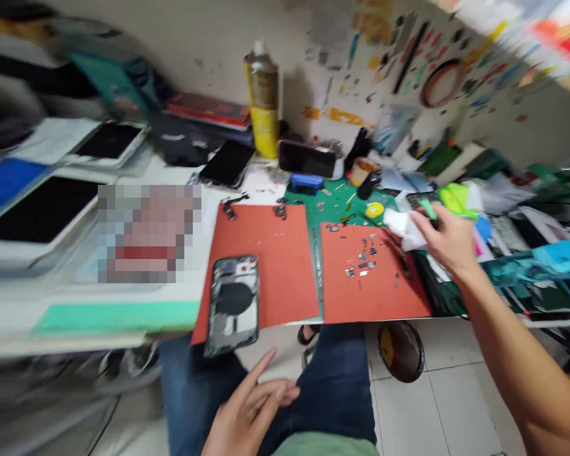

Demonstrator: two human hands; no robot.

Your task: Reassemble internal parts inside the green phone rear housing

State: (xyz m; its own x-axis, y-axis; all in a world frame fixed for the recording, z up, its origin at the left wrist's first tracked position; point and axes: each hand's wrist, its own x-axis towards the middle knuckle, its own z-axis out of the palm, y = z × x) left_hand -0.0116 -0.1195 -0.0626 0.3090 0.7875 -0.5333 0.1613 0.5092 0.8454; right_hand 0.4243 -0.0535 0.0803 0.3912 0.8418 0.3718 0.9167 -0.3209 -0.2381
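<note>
My left hand (pixel 247 405) hovers over my lap below the table edge, fingers apart, the index finger pointing up, nothing in it. An opened phone housing (pixel 234 304) lies on the left red mat (pixel 280 266), its lower end at the mat's front edge. My right hand (pixel 444 237) reaches to the right part of the table, fingers bent round a small light green thing (pixel 426 206) above a dark object; blur hides what exactly it is. White tissue (pixel 403 229) is just left of that hand. Small metal parts (pixel 363 256) are scattered on the right red mat (pixel 351 301).
A yellow spray can (pixel 265 104) stands by the wall behind a black phone (pixel 306 158). Tablets (pixel 42 209) lie at the left. A yellow tape roll (pixel 374 210) sits on the green mat (pixel 335 196). A bin (pixel 401 351) is on the floor.
</note>
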